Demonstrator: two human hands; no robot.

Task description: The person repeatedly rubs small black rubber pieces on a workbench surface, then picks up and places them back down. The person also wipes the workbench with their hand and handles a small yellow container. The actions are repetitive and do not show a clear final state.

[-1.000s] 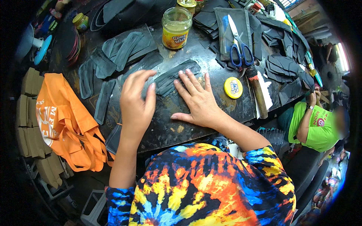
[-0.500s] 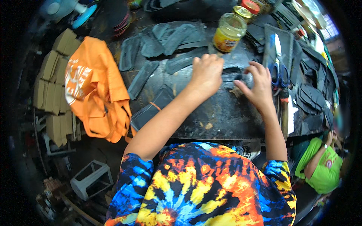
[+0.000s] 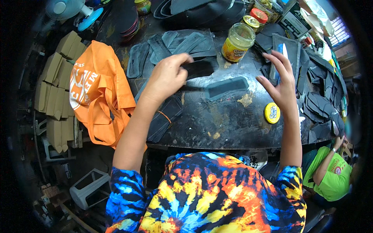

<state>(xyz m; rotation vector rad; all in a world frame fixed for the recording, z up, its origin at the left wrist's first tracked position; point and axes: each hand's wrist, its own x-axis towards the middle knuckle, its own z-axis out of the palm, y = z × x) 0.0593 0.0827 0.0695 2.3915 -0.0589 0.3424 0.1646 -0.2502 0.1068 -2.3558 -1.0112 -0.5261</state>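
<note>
My left hand (image 3: 168, 75) is closed on the end of a dark strip (image 3: 201, 68), which it holds over the table left of centre. My right hand (image 3: 280, 82) is raised on the other side, its fingers apart and nothing in them. Between the hands, a grey-black strip with rounded corners (image 3: 226, 88) lies flat on the table. Beyond it stands an uncapped glass jar (image 3: 237, 43) with a yellow label. A round yellow lid (image 3: 272, 113) rests beside my right wrist. Scissors (image 3: 284, 54) are partly hidden behind my right hand.
Several similar strips (image 3: 190, 42) overlap at the back left. An orange cloth bag (image 3: 101, 83) hangs by the table's left edge, near stacked cardboard boxes (image 3: 58, 89). Black cut pieces (image 3: 320, 110) pile up at the right. A person in a green shirt (image 3: 334, 173) sits at the lower right.
My left hand has moved left with the dark strip. My right hand has shifted slightly right and opened wider. The flat strip and the yellow lid now show fully.
</note>
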